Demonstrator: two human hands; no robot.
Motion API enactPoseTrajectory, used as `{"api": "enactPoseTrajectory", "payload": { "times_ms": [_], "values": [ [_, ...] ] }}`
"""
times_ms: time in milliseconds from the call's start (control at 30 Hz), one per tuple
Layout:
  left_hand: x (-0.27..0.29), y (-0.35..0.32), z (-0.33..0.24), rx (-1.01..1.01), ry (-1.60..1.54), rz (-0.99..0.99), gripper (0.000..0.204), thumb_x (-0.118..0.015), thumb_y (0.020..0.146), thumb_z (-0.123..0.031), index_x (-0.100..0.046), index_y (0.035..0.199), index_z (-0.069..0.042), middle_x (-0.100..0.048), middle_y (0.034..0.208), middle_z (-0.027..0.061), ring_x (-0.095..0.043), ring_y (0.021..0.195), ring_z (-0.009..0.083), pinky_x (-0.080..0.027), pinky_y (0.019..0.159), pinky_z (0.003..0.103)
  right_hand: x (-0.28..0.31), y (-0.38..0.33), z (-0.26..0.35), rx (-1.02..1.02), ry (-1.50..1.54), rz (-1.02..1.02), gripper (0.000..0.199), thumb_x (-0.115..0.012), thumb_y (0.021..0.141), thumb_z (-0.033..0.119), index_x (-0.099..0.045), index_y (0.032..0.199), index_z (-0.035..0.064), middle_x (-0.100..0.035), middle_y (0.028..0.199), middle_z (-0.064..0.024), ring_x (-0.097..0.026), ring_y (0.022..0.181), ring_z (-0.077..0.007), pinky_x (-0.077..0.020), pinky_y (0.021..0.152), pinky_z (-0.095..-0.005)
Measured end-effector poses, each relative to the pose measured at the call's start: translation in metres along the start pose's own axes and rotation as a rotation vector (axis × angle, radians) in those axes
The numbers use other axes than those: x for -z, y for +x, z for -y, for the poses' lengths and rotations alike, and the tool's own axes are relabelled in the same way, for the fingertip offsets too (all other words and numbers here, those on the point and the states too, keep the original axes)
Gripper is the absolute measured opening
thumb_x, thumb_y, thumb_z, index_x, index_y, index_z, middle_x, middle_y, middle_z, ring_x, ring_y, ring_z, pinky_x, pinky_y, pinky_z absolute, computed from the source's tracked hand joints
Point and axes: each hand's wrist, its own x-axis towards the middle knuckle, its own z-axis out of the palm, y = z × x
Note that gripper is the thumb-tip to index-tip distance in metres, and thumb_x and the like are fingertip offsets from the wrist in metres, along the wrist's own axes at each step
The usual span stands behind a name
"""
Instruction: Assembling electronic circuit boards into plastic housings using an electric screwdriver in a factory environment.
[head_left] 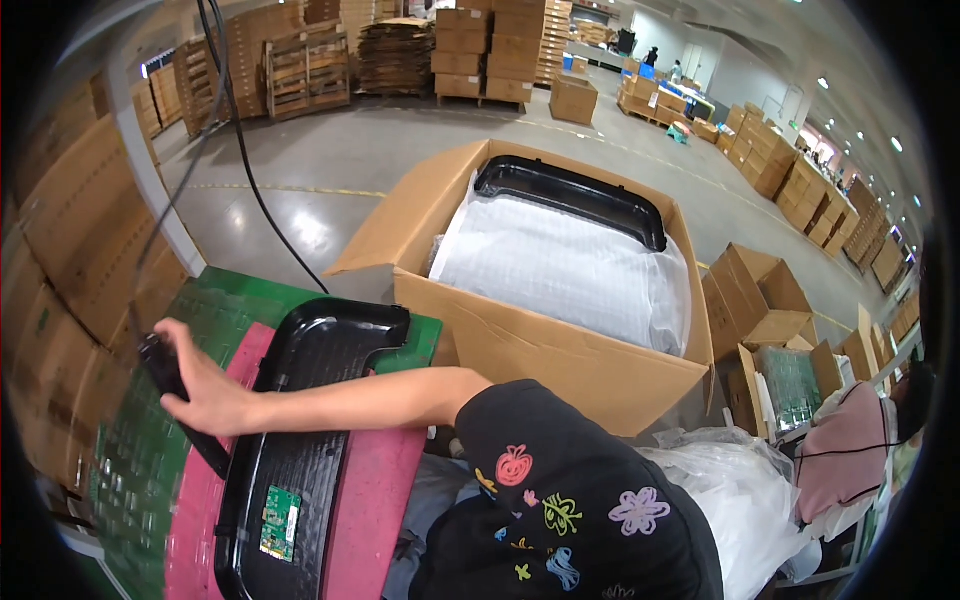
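Observation:
My right hand [208,392] is closed around a black corded electric screwdriver [170,373], my forearm crossing to the left. The tool slants, its lower end at the left edge of a long black plastic housing [290,460]. A small green circuit board [281,523] lies inside the housing's near end. Underneath is a pink mat [375,490] on a green work surface [225,295]. My forearm covers the middle of the housing. My left hand does not show.
An open cardboard box [550,365] beyond the bench holds another black housing [570,200] on white wrapping sheets [560,270]. Dark cables [245,150] hang at the left. Smaller open cartons [760,300] and clear plastic bags [730,480] sit at right, near a person in pink [845,445].

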Motion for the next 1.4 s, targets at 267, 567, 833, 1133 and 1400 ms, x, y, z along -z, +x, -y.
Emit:
{"api": "enactPoseTrajectory", "payload": {
  "times_ms": [267,567,833,1133,1400],
  "values": [
    [-0.001,-0.003,0.009,0.141,0.313,-0.098,0.024,-0.070,0.079,-0.015,-0.068,0.093,0.005,-0.067,0.083,0.0218,-0.064,0.072,0.0379,-0.052,0.070,0.042,-0.042,-0.010,0.019,-0.558,0.505,0.237,0.046,-0.064,0.086,0.018,-0.038,0.120,0.0008,-0.055,0.087,-0.0063,-0.056,0.074,-0.0156,-0.0461,0.066,-0.0321],
    [0.008,0.048,-0.090,-0.238,-0.684,-0.376,0.014,-0.070,0.075,0.008,-0.065,0.087,0.006,-0.065,0.082,0.0100,-0.060,0.080,0.0177,-0.051,0.075,0.031,-0.021,-0.015,0.074,-0.618,1.124,0.136,0.025,-0.065,0.086,0.025,-0.049,0.096,0.0081,-0.052,0.067,-0.0009,-0.051,0.057,-0.0103,-0.0437,0.056,-0.0265],
    [-0.035,0.071,-0.099,-0.001,-1.006,-0.170,0.005,-0.066,0.082,0.000,-0.064,0.087,0.000,-0.061,0.078,0.0040,-0.055,0.068,0.0120,-0.045,0.058,0.021,-0.004,-0.029,0.082,-0.537,1.311,0.110,0.027,-0.063,0.084,0.020,-0.046,0.099,0.0061,-0.050,0.066,-0.0010,-0.051,0.059,-0.0110,-0.0449,0.057,-0.0276],
    [-0.065,0.053,-0.056,0.110,-1.350,0.054,0.024,-0.076,0.070,-0.009,-0.061,0.084,0.004,-0.054,0.073,0.0058,-0.052,0.059,0.0142,-0.046,0.055,0.027,-0.006,-0.042,0.086,-0.535,1.104,0.300,0.029,-0.063,0.080,0.016,-0.048,0.102,0.0039,-0.053,0.066,-0.0032,-0.055,0.059,-0.0102,-0.0440,0.056,-0.0239],
    [-0.043,0.076,-0.084,0.044,-1.366,0.070,0.010,-0.067,0.079,0.006,-0.066,0.088,0.007,-0.068,0.082,0.0125,-0.065,0.073,0.0148,-0.054,0.067,0.026,-0.003,-0.042,0.068,-0.458,1.041,0.340,0.030,-0.066,0.083,0.024,-0.049,0.105,0.0149,-0.045,0.066,0.0030,-0.052,0.065,-0.0126,-0.0452,0.088,-0.0393]
  ]
}}
